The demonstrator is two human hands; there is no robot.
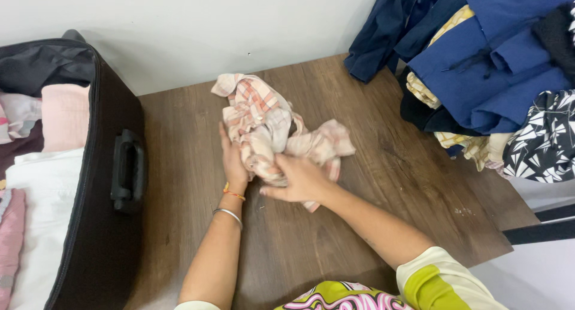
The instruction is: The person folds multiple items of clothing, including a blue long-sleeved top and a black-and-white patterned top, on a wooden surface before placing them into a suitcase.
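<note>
To the left of my left hand [232, 160] there is a strip of bare wooden table [179, 166], and then the black suitcase [114, 184] stands as a wall with its handle [127, 169] toward me. The crumpled checked cloth [269, 130] lies against both hands. To the right of my right hand [299, 179] the table is free until the pile of clothes [491, 70]. Behind the cloth, the white wall [179, 34] closes the way.

Wooden table [371, 184] against white wall [179, 22]
</note>
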